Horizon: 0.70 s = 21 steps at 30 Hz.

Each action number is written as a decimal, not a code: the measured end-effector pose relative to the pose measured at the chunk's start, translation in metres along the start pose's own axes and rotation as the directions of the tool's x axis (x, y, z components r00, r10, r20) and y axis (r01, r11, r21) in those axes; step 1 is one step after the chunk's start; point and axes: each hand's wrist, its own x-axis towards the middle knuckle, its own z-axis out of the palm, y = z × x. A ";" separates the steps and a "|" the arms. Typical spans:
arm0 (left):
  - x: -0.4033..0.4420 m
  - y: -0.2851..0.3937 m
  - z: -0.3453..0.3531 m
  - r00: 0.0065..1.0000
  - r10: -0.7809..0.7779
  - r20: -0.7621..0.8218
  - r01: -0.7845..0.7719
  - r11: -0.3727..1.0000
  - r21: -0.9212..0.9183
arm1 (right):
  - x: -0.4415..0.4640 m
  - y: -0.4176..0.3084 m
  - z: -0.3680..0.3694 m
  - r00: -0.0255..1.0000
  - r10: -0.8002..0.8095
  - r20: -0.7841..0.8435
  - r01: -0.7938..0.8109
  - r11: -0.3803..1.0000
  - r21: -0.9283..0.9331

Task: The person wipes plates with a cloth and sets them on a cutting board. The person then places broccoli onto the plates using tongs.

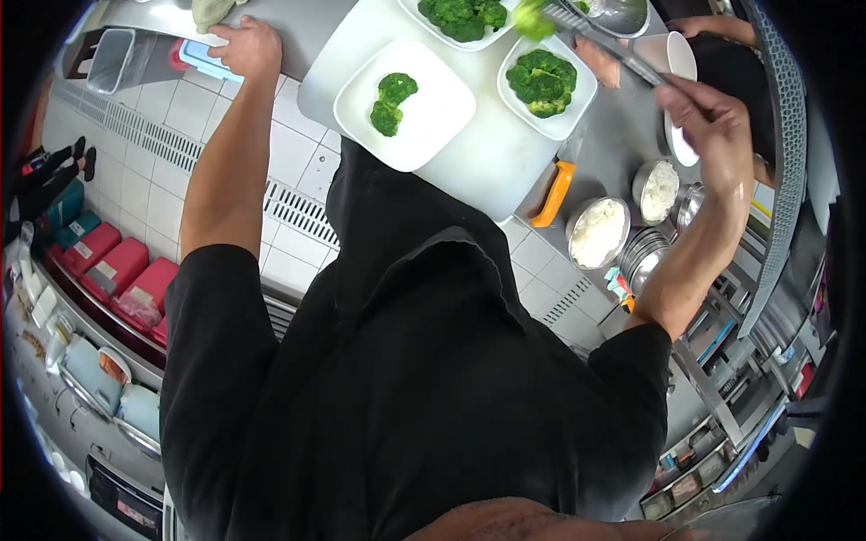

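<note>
My right hand [708,126] is closed around metal tongs [622,50], which reach left over the plates. A blurred piece of green broccoli [533,20] is at the tips of the tongs. Below it, a square white plate [580,117] bears a mound of broccoli [542,83]. Another white plate [433,135] has a few broccoli florets [393,104] along its left side. A third plate with broccoli [463,18] is cut off at the top. My left hand [248,50] rests at the counter's edge beside a greenish cloth [212,13], fingers apart and holding nothing.
The plates stand on a white cutting board [487,176]. An orange handle [553,195] juts past the counter edge. Two bowls of rice [598,233] and stacked metal bowls [642,257] are at right. A co-worker's arm [722,29] shows at top right. Red bins [117,270] stand left.
</note>
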 end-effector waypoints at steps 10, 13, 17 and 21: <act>-0.002 0.003 -0.005 0.999 -0.019 0.026 0.019 0.999 -0.025 | -0.020 -0.062 0.124 0.823 -0.443 0.356 0.569 0.648 -0.506; -0.005 0.004 -0.006 0.999 -0.015 0.035 0.016 0.999 -0.030 | -0.025 -0.070 0.129 0.786 -0.482 0.388 0.618 0.596 -0.512; -0.005 0.002 -0.004 0.999 -0.016 0.033 0.017 1.000 -0.010 | -0.031 -0.074 0.128 0.768 -0.492 0.410 0.640 0.566 -0.520; -0.001 0.000 -0.003 0.999 0.005 0.036 -0.004 1.000 -0.005 | -0.034 -0.079 0.143 0.707 -0.535 0.462 0.702 0.454 -0.548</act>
